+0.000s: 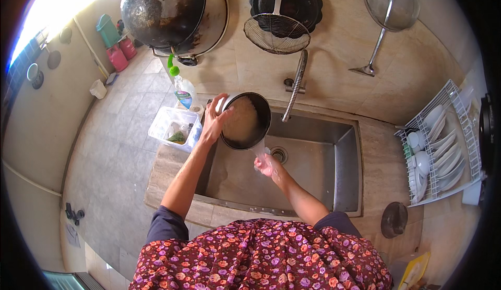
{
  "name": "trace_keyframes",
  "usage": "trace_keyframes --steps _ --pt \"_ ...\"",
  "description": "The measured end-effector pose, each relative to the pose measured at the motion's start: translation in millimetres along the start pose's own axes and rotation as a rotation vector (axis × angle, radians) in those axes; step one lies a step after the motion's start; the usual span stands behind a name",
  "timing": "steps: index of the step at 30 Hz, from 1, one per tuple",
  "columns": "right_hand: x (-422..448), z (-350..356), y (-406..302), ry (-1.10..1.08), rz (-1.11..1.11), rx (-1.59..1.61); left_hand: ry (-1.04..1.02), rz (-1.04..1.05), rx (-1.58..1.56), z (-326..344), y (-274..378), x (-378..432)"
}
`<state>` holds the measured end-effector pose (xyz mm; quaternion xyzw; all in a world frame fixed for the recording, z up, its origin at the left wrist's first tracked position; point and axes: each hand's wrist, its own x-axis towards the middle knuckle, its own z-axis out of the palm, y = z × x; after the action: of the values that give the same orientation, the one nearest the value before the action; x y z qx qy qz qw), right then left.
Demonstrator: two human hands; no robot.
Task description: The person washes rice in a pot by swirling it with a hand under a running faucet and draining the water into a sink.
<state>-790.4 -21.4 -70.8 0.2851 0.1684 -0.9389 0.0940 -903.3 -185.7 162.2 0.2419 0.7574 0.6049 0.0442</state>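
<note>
My left hand (216, 118) grips the rim and side of a round cooking pot (267, 121), dark inside and pale outside. It is tilted over the left part of the stainless steel sink (313, 164). Inside lies a pale, grainy mass that looks like rice (240, 119). Cloudy water (258, 149) runs over the pot's lower lip. Under that stream, my right hand (267, 165) is wet and cupped, with no object visible in it. Close to it, in the sink floor, is the drain (279, 155). Water partly blurs the right fingers.
A flexible metal faucet (296, 86) reaches over the sink's back edge. Left of the sink stand a clear plastic tub (168, 123) with scrubbers and a dish soap bottle (183, 92). A white dish rack (450, 188) holds plates at right. A large wok (164, 12) and a wire skimmer (277, 35) hang behind.
</note>
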Motion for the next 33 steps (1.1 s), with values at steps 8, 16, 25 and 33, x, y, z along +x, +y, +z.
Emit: trace_keyframes --steps 8,16,25,33 --pt "-2 10 -6 -0.024 -0.061 -0.088 -0.025 0.056 0.037 -4 5 2" --pt "-17 26 -15 -0.044 -0.044 0.011 -0.024 0.088 0.086 -2 20 1" --pt "-31 43 -15 -0.113 -0.083 0.025 -0.015 0.088 0.067 -3 18 2" --pt "-39 56 -14 -0.148 -0.134 -0.024 -0.012 0.099 0.081 -3 21 2"
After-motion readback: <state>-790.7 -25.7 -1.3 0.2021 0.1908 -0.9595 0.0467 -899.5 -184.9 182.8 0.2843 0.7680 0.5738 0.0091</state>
